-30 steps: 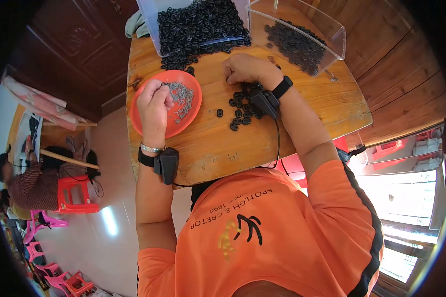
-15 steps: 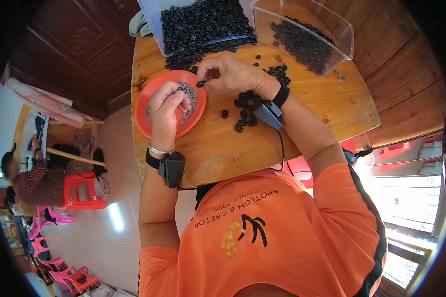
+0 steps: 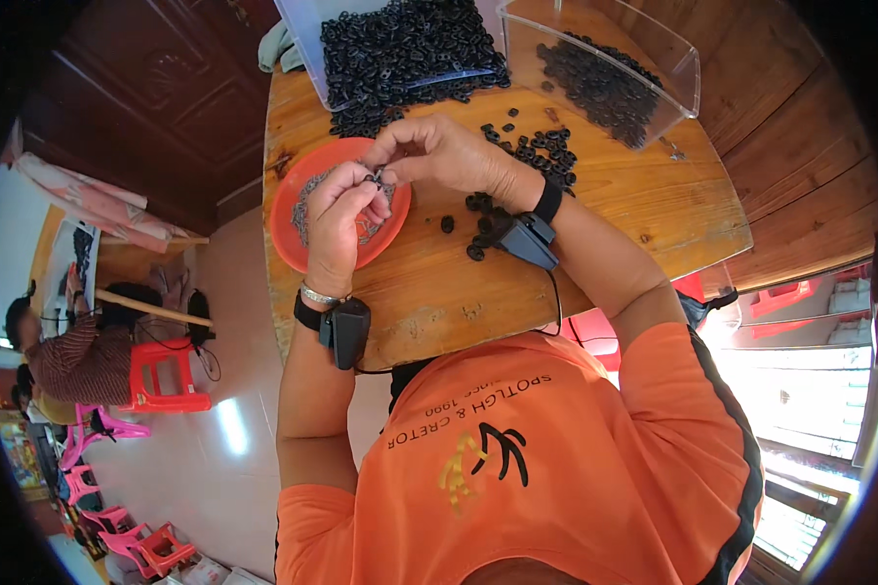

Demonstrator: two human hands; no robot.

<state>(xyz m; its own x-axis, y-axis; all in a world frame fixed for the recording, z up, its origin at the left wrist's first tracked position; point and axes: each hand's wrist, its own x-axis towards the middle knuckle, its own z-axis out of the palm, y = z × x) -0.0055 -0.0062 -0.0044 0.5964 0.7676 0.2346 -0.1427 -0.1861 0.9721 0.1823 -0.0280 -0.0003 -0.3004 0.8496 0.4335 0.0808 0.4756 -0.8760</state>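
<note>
Over a shallow orange-red plate (image 3: 283,232) of small grey metal screw-like pieces (image 3: 302,210), my two hands meet at the fingertips. My left hand (image 3: 336,222) pinches a small black oval piece (image 3: 374,181) between thumb and fingers. From the right, the thumb and forefinger of my right hand (image 3: 437,154) close in against that piece. Whether they hold a separate small part is hidden by the fingers. A loose pile of black oval pieces with holes (image 3: 546,156) lies beside my right wrist.
A clear bin (image 3: 307,58) heaped with black pieces stands at the back, spilling onto the wooden table (image 3: 644,205). Right of it sits a clear tray (image 3: 695,83) with more. Black devices are strapped to both wrists, with a cable (image 3: 556,302). Someone sits far left near a red stool (image 3: 171,375).
My right hand has moved slightly left, its fingertips now meeting my left hand's. The black oval piece seen at my right fingertips is no longer distinguishable there.
</note>
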